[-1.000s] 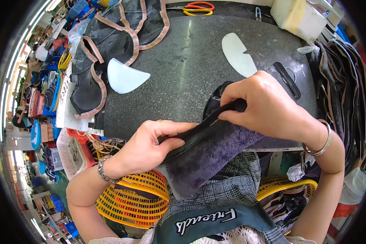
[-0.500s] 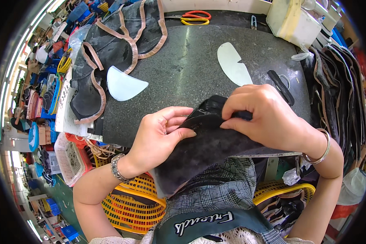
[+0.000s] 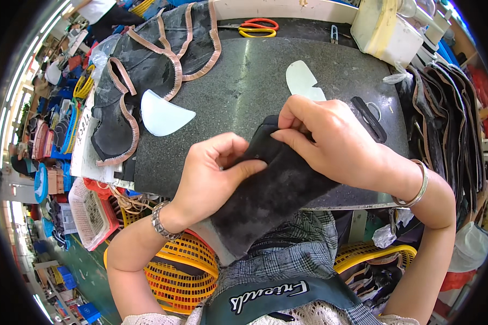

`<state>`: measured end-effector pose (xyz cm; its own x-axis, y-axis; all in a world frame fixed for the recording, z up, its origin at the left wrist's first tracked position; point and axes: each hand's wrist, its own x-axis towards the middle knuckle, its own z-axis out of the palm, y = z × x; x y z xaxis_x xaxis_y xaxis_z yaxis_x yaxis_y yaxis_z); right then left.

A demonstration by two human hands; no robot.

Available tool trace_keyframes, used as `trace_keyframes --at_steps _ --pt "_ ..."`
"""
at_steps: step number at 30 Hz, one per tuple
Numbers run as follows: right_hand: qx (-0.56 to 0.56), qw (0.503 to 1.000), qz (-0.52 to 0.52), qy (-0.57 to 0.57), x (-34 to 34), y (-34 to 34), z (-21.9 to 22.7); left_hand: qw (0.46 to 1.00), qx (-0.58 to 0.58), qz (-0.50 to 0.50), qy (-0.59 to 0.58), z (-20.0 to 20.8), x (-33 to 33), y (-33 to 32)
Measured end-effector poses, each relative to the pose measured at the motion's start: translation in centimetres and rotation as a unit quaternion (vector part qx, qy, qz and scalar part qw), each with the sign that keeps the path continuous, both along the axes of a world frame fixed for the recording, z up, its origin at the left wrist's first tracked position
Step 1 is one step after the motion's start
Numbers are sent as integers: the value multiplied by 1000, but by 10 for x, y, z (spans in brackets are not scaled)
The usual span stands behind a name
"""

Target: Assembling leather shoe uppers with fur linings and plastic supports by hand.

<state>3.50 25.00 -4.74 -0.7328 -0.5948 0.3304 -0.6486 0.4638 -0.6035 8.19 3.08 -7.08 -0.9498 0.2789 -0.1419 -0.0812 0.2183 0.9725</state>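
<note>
My left hand [image 3: 211, 176] and my right hand [image 3: 333, 141] hold a soft black suede-like piece [image 3: 276, 189] with a pale grey end, above the worktable's near edge. At its upper left edge, my left thumb lies on top and the fingers are curled behind. My right thumb and forefinger pinch the top, where the material is folded over. Whatever lies inside the fold is hidden. Beyond my right hand lies a notched white template [image 3: 302, 78], partly covered by the hand. A rounded white template [image 3: 165, 114] rests to the left.
Black pieces with beige trimmed edges [image 3: 146, 65] lie at the table's left. Scissors [image 3: 257, 31], thread snips [image 3: 334, 34] and a white container [image 3: 390, 35] are at the back. Black pieces [image 3: 444, 119] hang on the right. Yellow baskets [image 3: 179, 271] stand below.
The black piece has been turned, so its fuzzy face shows more and the folded flap less. My right hand has shifted left and upward along its top edge.
</note>
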Motion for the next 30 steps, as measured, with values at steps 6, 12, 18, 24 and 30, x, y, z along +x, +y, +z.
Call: trace_keyframes --at_steps 6,12,18,24,30 --pt "184 979 56 -67 5 20 37 995 63 64 38 -14 3 0" --pt "9 985 -1 -171 12 0 12 994 87 59 13 -15 10 3" --pt "4 979 136 -149 20 -12 7 982 -132 21 136 -17 21 -11" --pt "41 991 44 -118 3 -23 9 994 -17 50 98 -22 25 -12" --pt "84 994 7 -75 -7 -32 10 989 124 85 16 -13 26 -10"
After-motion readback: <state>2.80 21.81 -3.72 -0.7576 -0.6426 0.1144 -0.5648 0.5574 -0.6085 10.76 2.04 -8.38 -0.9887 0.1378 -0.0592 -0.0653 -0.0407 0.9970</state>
